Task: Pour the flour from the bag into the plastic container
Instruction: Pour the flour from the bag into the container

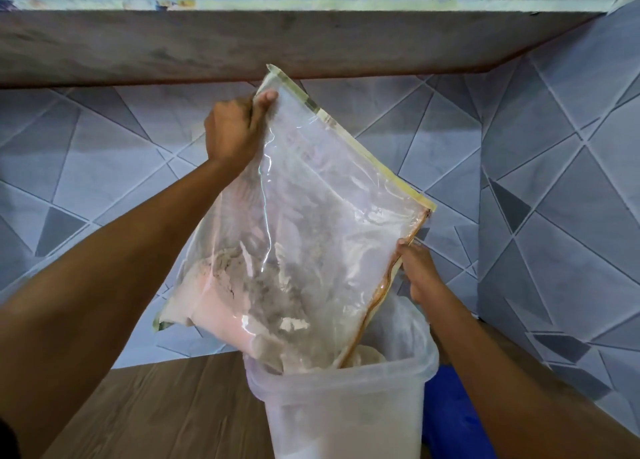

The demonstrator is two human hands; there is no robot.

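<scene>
A clear plastic flour bag (311, 188) with a yellow-edged rim is held tilted over a translucent plastic container (346, 410). Its lower open corner dips into the container's mouth. Whitish flour (221, 306) lies heaped in the bag's lower left part, and some shows inside the container's mouth. My left hand (232, 129) pinches the bag's raised upper corner. The bag's right edge, just above the container rim, is gripped by my right hand (419, 271). The container stands upright on a wooden counter (156, 410).
A wooden shelf (242, 46) runs overhead, close above the bag's top corner. Grey geometric tiled walls (554, 181) close in behind and on the right. A blue object (453, 420) sits on the counter to the right of the container, partly hidden by my right forearm.
</scene>
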